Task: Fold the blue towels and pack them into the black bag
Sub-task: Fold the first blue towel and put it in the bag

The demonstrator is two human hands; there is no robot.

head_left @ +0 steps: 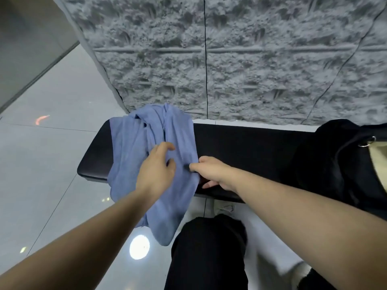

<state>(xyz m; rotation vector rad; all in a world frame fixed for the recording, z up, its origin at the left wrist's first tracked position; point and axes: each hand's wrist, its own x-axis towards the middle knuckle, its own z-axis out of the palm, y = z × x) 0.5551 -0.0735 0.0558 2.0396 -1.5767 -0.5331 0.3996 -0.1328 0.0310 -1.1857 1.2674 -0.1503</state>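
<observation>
Blue towels (134,143) lie in a rumpled heap on the left part of a black bench (240,147), and one hangs over the front edge toward the floor. My left hand (156,170) hovers over the heap with loosely curled fingers, at or just above the cloth. My right hand (211,170) pinches the right edge of a towel at the bench front. The black bag (335,160) sits on the bench's right end, with a metal ring and a pale lining showing.
A rough grey stone-patterned wall (230,59) rises right behind the bench. Glossy light floor tiles (46,153) spread to the left and front. My legs in black trousers (209,254) stand close to the bench's front edge.
</observation>
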